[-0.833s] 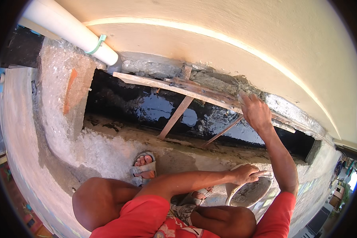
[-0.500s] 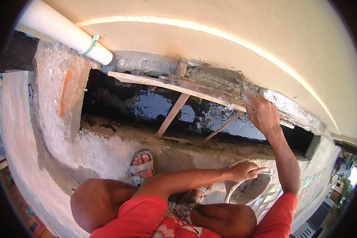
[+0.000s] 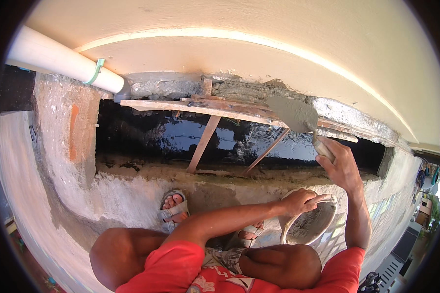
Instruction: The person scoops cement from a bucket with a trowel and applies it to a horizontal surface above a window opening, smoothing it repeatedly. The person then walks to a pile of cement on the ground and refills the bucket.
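Note:
My right hand [image 3: 343, 163] is wrapped round the handle of a trowel [image 3: 294, 113]. The grey-coated blade points up and left, over the wooden boards and the trench edge. Along the wall's foot, rough wet mortar [image 3: 249, 91] lies behind the boards. Across my knees reaches my left arm, and my left hand [image 3: 299, 202] grips the rim of a bucket [image 3: 329, 219]. Grey mortar [image 3: 309, 223] fills part of the bucket, which is tilted beside my right knee.
A dark trench with water [image 3: 190, 134] runs in front of my feet, spanned by thin wooden struts [image 3: 204, 142]. A long board [image 3: 156, 105] lies along its far side. A white pipe [image 3: 66, 61] comes down at the left. My sandalled foot [image 3: 175, 205] stands on the concrete ledge.
My right hand has drawn back from the wall toward me and right, bringing the trowel's blade into plain view over the boards. My left hand stays at the bucket.

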A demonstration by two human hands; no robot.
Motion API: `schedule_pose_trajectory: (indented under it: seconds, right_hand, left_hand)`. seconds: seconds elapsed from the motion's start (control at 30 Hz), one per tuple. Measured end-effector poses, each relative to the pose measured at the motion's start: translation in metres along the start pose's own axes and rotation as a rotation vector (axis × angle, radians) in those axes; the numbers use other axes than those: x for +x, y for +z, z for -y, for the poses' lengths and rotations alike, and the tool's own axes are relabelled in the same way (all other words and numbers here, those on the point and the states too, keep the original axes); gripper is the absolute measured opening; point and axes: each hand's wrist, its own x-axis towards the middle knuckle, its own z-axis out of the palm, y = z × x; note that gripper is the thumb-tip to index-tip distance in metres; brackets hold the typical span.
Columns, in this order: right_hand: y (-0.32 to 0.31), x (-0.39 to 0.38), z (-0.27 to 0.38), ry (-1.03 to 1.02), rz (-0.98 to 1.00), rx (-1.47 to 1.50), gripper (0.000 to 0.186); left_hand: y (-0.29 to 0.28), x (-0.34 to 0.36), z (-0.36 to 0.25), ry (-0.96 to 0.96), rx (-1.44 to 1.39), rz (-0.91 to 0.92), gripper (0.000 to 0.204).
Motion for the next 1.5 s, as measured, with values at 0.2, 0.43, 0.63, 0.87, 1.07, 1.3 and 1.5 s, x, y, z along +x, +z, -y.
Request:
schedule_pose_trajectory:
  seconds: [0.2,0.43,0.63,0.87,1.07,1.3,1.5]
  right_hand:
    - [0.033,-0.036,-0.029,0.028,-0.025,-0.133,0.048]
    - [0.067,-0.01,-0.044,-0.045,0.001,-0.306,0.044]
    - [0.053,-0.018,-0.047,0.049,0.024,-0.239,0.047]
    - [0.06,-0.033,-0.051,0.06,-0.042,-0.235,0.049]
    - [0.045,-0.035,-0.068,0.095,-0.105,-0.372,0.047]
    - [0.007,-0.051,-0.052,0.279,-0.178,-0.337,0.05]
    - [-0.004,-0.003,-0.038,0.066,-0.237,-0.273,0.046]
  left_hand:
    - [0.004,0.003,0.0,-0.03,-0.104,0.007,0.041]
    - [0.006,0.001,-0.003,-0.085,-0.083,-0.045,0.031]
    - [-0.001,-0.003,-0.008,-0.082,-0.116,-0.023,0.03]
    - [-0.003,-0.002,-0.012,-0.172,-0.097,0.017,0.03]
    - [-0.007,0.001,-0.01,-0.087,-0.062,0.088,0.042]
    - [-0.002,-0.001,-0.004,-0.023,-0.067,0.049,0.051]
    - [-0.004,0.001,-0.007,-0.041,-0.086,0.097,0.054]
